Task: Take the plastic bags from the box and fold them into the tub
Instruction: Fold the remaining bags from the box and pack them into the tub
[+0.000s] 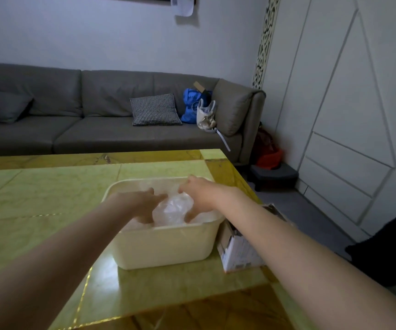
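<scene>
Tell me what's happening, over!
Both hands, left and right, down in the tub, pressing the plastic bag. Box beside tub. Nothing blocking.

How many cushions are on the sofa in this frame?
2. A houndstooth cushion leans against the sofa backrest right of centre; a plain grey cushion sits at the far left. More may lie beyond the left edge.

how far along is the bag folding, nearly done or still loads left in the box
Done: clear plastic bags already lie in the tub. In hand: the left hand and right hand are both down in the tub, on either side of a bunched bag, seemingly pressing it in. Left: the box sits beside the tub, but its inside is hidden, so I cannot tell how many remain.
</scene>
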A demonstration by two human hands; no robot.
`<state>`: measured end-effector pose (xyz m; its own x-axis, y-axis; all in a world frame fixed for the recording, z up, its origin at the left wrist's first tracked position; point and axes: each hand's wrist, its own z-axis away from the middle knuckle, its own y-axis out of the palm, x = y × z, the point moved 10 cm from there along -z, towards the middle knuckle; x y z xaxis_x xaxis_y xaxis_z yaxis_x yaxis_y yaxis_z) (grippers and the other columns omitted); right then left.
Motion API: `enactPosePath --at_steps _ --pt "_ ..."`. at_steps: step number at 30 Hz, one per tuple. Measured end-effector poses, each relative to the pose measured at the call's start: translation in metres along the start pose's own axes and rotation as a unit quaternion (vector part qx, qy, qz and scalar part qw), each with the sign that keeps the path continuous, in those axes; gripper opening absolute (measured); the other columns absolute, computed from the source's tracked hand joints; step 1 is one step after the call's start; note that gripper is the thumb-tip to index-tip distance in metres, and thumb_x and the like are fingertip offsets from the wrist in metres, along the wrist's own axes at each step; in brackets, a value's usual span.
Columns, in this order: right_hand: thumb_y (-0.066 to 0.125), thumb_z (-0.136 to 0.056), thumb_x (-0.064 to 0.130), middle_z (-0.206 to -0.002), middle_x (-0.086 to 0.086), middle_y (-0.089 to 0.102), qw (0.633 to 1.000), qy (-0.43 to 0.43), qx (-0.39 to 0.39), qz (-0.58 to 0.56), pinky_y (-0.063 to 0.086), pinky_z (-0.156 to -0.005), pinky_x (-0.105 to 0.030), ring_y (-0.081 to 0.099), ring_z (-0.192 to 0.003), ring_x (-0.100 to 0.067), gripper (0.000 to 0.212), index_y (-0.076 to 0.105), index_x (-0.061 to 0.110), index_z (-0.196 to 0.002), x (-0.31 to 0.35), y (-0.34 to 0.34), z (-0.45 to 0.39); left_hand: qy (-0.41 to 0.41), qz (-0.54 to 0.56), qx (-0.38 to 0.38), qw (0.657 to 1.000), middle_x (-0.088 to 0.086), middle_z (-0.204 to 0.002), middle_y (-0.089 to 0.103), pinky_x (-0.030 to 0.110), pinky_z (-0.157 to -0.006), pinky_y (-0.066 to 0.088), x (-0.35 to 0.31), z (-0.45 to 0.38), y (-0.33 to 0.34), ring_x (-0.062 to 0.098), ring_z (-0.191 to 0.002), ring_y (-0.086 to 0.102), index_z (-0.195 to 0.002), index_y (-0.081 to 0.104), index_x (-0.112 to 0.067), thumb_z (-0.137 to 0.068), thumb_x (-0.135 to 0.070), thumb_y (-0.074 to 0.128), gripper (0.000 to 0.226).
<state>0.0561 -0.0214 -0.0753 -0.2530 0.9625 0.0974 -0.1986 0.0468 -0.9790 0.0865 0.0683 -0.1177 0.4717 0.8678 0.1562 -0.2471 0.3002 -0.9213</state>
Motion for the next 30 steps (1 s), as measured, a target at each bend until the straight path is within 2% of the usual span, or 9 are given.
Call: enactPosePath --at_steps 3,8,13,15,18,22,24,26,30 --pt "0.064 -0.087 0.02 -0.136 -0.011 0.04 0.996 0.038 0.072 0.049 0.047 -0.094 -0.039 0.049 -0.117 -0.03 0.055 0.041 0.01 -0.136 -0.007 0.031 -0.009 -0.019 0.013 0.023 0.999 0.009 -0.15 0.022 0.032 -0.098 0.039 0.011 0.003 0.01 0.027 -0.125 0.045 -0.149 0.002 -0.026 -0.086 -0.035 0.062 0.088" --pt "0.058 -0.089 0.017 -0.132 -0.013 0.042 0.996 0.052 0.064 0.026 0.047 -0.094 -0.041 0.049 -0.114 -0.032 0.045 0.045 0.009 -0.131 -0.004 0.036 -0.011 -0.019 0.156 0.048 0.986 0.003 -0.134 0.049 0.027 -0.1 0.04 0.026 0.017 0.012 0.021 -0.118 0.051 -0.144 0.027 -0.022 -0.084 -0.044 0.062 0.072" --pt "0.063 -0.087 0.01 -0.135 -0.011 0.045 0.999 0.034 0.021 -0.024 0.046 -0.092 -0.033 0.049 -0.118 -0.029 0.055 0.042 0.008 -0.138 0.013 0.011 -0.002 0.051 0.336 -0.16 0.927 0.002 -0.111 0.062 0.022 -0.079 0.046 0.024 0.04 -0.046 0.014 -0.095 0.057 -0.118 0.06 -0.015 -0.082 -0.038 0.067 0.044" --pt "0.055 -0.09 0.003 -0.137 -0.011 0.044 0.999 0.033 0.019 -0.026 0.043 -0.085 -0.029 0.049 -0.118 -0.028 0.055 0.037 0.01 -0.141 0.017 0.006 0.003 0.055 0.29 -0.272 0.916 0.003 -0.103 0.06 0.024 -0.072 0.043 0.021 0.054 -0.068 0.017 -0.091 0.056 -0.11 0.064 -0.011 -0.084 -0.032 0.065 0.033" --pt "0.041 -0.093 -0.002 -0.136 -0.01 0.045 0.999 0.04 -0.003 -0.034 0.04 -0.089 -0.029 0.047 -0.121 -0.027 0.047 0.043 0.011 -0.138 0.014 -0.007 0.009 0.047 0.127 -0.378 0.916 0.003 -0.11 0.056 0.032 -0.088 0.036 -0.005 0.072 -0.089 0.022 -0.106 0.052 -0.11 0.064 -0.017 -0.09 -0.027 0.056 0.024" --pt "0.045 -0.093 0.007 -0.099 -0.012 0.06 0.985 0.091 -0.129 -0.066 0.042 -0.076 -0.031 0.059 -0.099 -0.03 0.022 0.063 0.006 -0.105 -0.016 -0.051 0.034 0.115 0.088 -0.44 0.886 0.001 -0.115 0.054 0.029 -0.085 0.027 -0.066 0.091 -0.109 0.021 -0.114 0.046 -0.113 0.063 -0.02 -0.091 -0.019 0.048 0.026" --pt "0.049 -0.092 0.01 -0.076 -0.008 0.058 0.985 0.121 -0.103 -0.06 0.045 -0.068 -0.03 0.06 -0.073 -0.026 0.016 0.064 0.004 -0.094 -0.038 -0.052 0.047 0.146 0.07 -0.427 0.889 -0.001 -0.119 0.052 0.028 -0.09 0.028 -0.095 0.09 -0.11 0.018 -0.116 0.043 -0.117 0.06 -0.022 -0.092 -0.023 0.047 0.028" --pt "0.053 -0.091 0.007 -0.064 -0.006 0.058 0.986 0.147 -0.014 -0.075 0.048 -0.057 -0.028 0.055 -0.052 -0.018 0.011 0.062 0.003 -0.087 -0.058 -0.034 0.063 0.179 0.059 -0.393 0.9 -0.003 -0.119 0.054 0.031 -0.093 0.031 -0.121 0.085 -0.104 0.018 -0.114 0.043 -0.114 0.06 -0.024 -0.091 -0.028 0.048 0.026" --pt "0.066 -0.084 0.011 -0.065 -0.005 0.059 0.982 0.174 0.073 -0.019 0.047 -0.052 -0.024 0.055 -0.053 -0.016 0.008 0.06 0.007 -0.081 -0.084 -0.007 0.09 0.239 0.024 -0.313 0.919 -0.009 -0.116 0.058 0.034 -0.09 0.034 -0.163 0.075 -0.081 0.019 -0.115 0.039 -0.111 0.064 -0.028 -0.09 -0.037 0.05 0.027"
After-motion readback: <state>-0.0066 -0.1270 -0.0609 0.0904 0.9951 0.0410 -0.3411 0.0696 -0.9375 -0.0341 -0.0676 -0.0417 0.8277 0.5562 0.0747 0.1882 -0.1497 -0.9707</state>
